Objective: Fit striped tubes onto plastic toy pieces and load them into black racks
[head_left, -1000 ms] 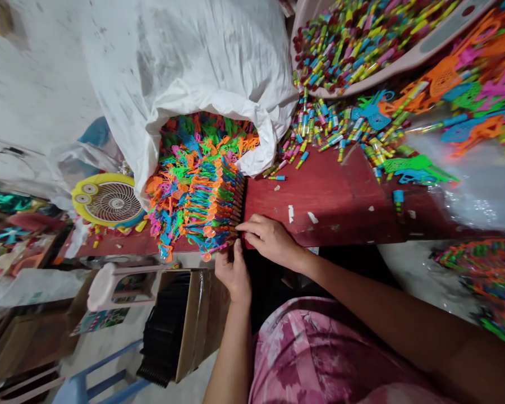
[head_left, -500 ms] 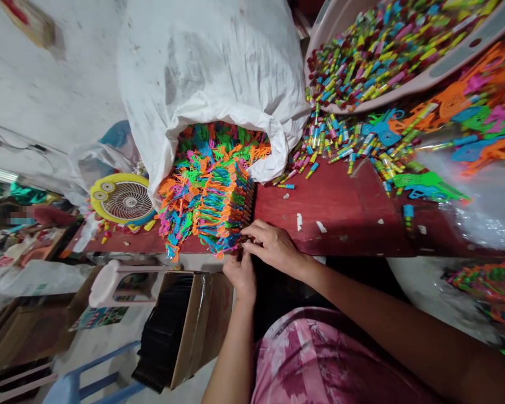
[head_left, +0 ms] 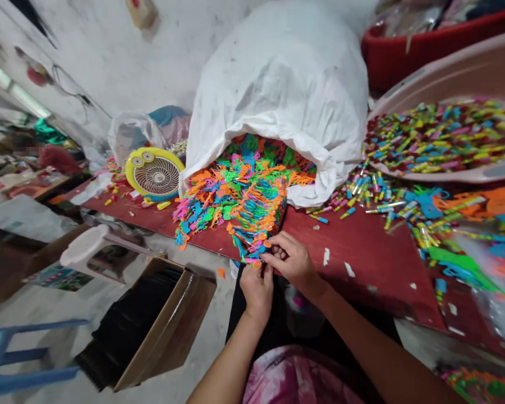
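At the table's front edge, a closely packed row of small bright plastic pieces (head_left: 261,207) in orange, blue and green stands with a dark strip along its right side. My left hand (head_left: 256,289) is closed at the near end of the row, its fingertips pinching a pink and orange plastic piece (head_left: 255,262). From the right, my right hand (head_left: 292,261) pinches thumb and forefinger against the blue and pink pieces at that same end. Its other fingers are curled. Behind and left lies a loose heap of similar pieces (head_left: 210,193), spilling from a white sack (head_left: 278,73).
A yellow fan (head_left: 155,174) stands left on the red table (head_left: 332,252). To the right, a pink basin (head_left: 429,73) holds many small striped tubes, with more spilled beside it. Below left are a carton of black comb-edged strips (head_left: 168,336), a pale stool (head_left: 88,247) and a blue stool (head_left: 29,359).
The camera view has turned, so the table and sack appear shifted right and tilted. Both hands stay at the row's near end; the right fingers have curled more.
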The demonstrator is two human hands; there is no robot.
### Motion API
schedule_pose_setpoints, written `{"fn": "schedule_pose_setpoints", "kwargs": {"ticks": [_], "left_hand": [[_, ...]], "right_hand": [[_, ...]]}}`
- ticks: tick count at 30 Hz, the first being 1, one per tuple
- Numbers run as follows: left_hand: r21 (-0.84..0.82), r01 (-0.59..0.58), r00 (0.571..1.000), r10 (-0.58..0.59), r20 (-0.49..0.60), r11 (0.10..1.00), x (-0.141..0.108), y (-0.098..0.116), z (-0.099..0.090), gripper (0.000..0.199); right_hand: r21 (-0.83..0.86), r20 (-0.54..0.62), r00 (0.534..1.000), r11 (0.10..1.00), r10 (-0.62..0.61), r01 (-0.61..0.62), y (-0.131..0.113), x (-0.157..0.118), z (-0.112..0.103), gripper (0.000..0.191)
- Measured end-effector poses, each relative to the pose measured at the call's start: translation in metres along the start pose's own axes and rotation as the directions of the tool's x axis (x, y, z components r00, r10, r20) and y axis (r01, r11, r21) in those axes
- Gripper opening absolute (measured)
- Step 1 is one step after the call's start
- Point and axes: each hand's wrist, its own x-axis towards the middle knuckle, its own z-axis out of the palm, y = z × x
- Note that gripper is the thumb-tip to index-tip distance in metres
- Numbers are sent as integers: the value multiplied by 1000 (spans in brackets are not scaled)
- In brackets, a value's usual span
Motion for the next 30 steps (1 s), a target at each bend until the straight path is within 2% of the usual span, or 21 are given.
{"fn": "schedule_pose_setpoints", "kwargs": {"ticks": [3, 7, 14, 21, 25, 30], "left_hand": [[37, -71, 994, 74, -74, 997, -2, -3, 3, 27], [93, -156, 977, 168, -132, 983, -3, -4, 5, 27], [34, -185, 973, 188, -131, 982, 4, 4, -5, 25], [22, -189, 975, 191, -114, 982, 8, 6, -7, 25], [63, -202, 973, 208, -101, 977, 9, 7, -7, 20], [105, -204, 971, 215, -102, 973, 10, 10, -8, 24]], "right_hand": [[-67, -28, 998, 997, -48, 46, -3, 1, -2, 10], [-142, 7, 996, 985, -94, 94, -2, -1, -8, 8], [-316, 58, 993, 941, -107, 120, 0, -5, -12, 11], [-434, 220, 969, 879, -109, 198, -14, 4, -14, 7], [-394, 308, 950, 901, -60, 184, -22, 12, -20, 10], [-328, 321, 944, 927, -71, 182, -25, 15, -23, 9]]}}
